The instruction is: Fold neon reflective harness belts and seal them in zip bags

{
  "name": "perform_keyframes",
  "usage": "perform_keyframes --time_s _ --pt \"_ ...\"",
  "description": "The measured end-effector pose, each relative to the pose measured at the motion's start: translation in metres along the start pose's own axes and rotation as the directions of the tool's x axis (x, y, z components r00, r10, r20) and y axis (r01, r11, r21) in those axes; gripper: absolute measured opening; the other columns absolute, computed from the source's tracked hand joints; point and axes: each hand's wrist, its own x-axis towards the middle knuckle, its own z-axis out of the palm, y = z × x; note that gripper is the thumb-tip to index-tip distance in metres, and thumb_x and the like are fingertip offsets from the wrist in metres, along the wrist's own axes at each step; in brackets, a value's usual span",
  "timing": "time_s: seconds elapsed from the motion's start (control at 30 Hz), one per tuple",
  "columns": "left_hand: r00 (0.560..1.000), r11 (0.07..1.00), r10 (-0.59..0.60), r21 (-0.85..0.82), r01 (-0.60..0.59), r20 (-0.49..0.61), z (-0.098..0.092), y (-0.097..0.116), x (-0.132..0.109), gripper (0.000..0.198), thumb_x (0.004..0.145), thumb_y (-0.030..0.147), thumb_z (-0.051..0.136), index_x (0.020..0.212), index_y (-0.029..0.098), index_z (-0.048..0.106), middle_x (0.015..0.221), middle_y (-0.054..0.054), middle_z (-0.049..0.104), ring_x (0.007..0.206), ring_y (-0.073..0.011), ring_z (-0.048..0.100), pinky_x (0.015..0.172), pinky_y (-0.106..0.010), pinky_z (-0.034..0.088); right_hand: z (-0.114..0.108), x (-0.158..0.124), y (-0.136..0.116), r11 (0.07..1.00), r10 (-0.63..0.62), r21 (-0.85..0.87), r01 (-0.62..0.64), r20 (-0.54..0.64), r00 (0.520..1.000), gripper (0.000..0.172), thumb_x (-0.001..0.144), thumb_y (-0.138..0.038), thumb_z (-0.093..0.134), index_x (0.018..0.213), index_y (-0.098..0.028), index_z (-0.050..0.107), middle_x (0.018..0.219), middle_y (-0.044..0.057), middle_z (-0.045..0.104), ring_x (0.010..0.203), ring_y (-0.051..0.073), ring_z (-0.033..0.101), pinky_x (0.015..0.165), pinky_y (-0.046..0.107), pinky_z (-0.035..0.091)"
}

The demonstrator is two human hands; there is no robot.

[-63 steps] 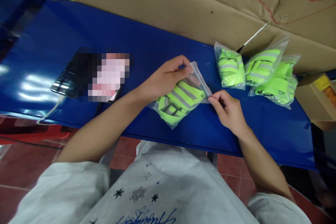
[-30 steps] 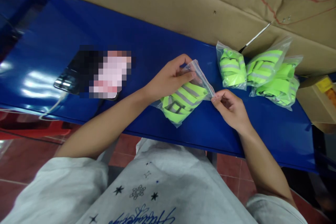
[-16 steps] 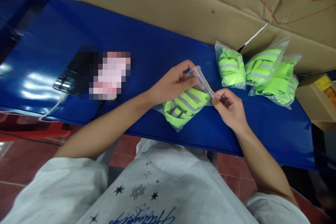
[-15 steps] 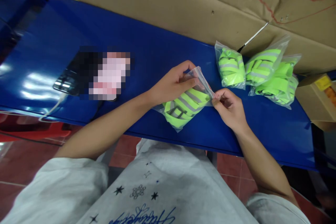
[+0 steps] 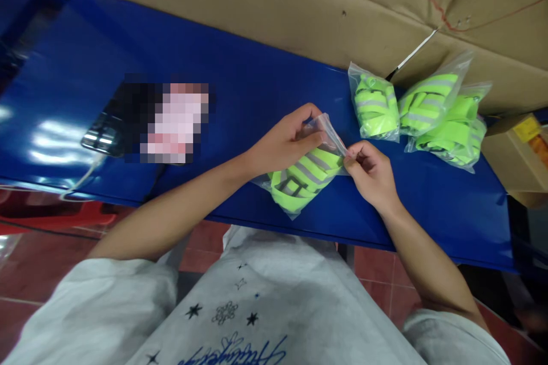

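Observation:
A clear zip bag lies tilted over the blue table near its front edge. Inside is a folded neon-green strap with grey reflective stripes. My left hand grips the bag's upper part, thumb in front and fingers behind the plastic. At the right end of the bag's top edge, my right hand pinches the plastic between thumb and fingertips. Whether the seal is closed along its length I cannot tell.
Several similar filled bags rest at the back right against a cardboard-covered panel. On the blue table at left lie a dark phone with a white cable and a blurred-out pinkish item. A cardboard box stands far right.
Both hands keep their hold on the bag, almost unmoved. The right fingers have shifted very slightly left along with a small shift of the whole view.

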Motion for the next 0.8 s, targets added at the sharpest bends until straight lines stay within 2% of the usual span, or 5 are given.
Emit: perform_keyframes --time_s 0.23,0.33,0.53,0.8 --pt "0.999 0.999 0.035 0.004 -0.035 0.031 0.0023 -0.0003 0.0 0.023 0.099 0.037 0.071 0.105 0.02 0.057 0.086 0.002 0.068 0.075 -0.011 0.066 0.067 -0.021 0.05 0.003 -0.0022 -0.0003 0.999 -0.031 -0.019 0.03 -0.038 0.999 0.016 0.094 -0.032 0.071 0.085 -0.021 0.063 0.071 -0.003 0.058 0.06 0.01 0.049 0.056 0.025 0.037" --pt "0.998 0.998 0.05 0.029 -0.052 0.047 0.0028 0.0005 0.0005 0.019 0.1 0.033 0.069 0.105 0.018 0.058 0.086 0.002 0.067 0.073 -0.009 0.062 0.065 -0.02 0.045 0.0046 -0.0025 -0.0029 0.999 -0.023 -0.032 0.021 -0.045 0.999 0.018 0.092 -0.033 0.072 0.082 -0.021 0.062 0.069 -0.003 0.056 0.059 0.01 0.047 0.055 0.025 0.036" --pt "0.992 0.998 0.068 -0.007 -0.068 0.102 0.0051 -0.0008 0.0008 0.025 0.103 0.04 0.069 0.107 0.018 0.059 0.088 0.001 0.068 0.074 -0.0096 0.061 0.068 -0.021 0.046 0.006 -0.0019 -0.0055 1.0 -0.009 -0.015 0.009 -0.031 0.999 0.014 0.089 -0.029 0.069 0.081 -0.021 0.061 0.067 -0.005 0.054 0.055 0.008 0.042 0.053 0.025 0.032" --pt "0.99 0.996 0.082 0.021 -0.084 0.113 0.0094 -0.0035 0.0003 0.029 0.103 0.045 0.069 0.105 0.018 0.06 0.087 0.001 0.064 0.074 -0.0097 0.057 0.07 -0.023 0.046 0.0066 -0.0013 -0.0058 1.0 0.0 -0.017 0.0 -0.015 1.0 0.016 0.09 -0.032 0.068 0.081 -0.021 0.06 0.066 -0.005 0.052 0.056 0.008 0.039 0.054 0.025 0.033"
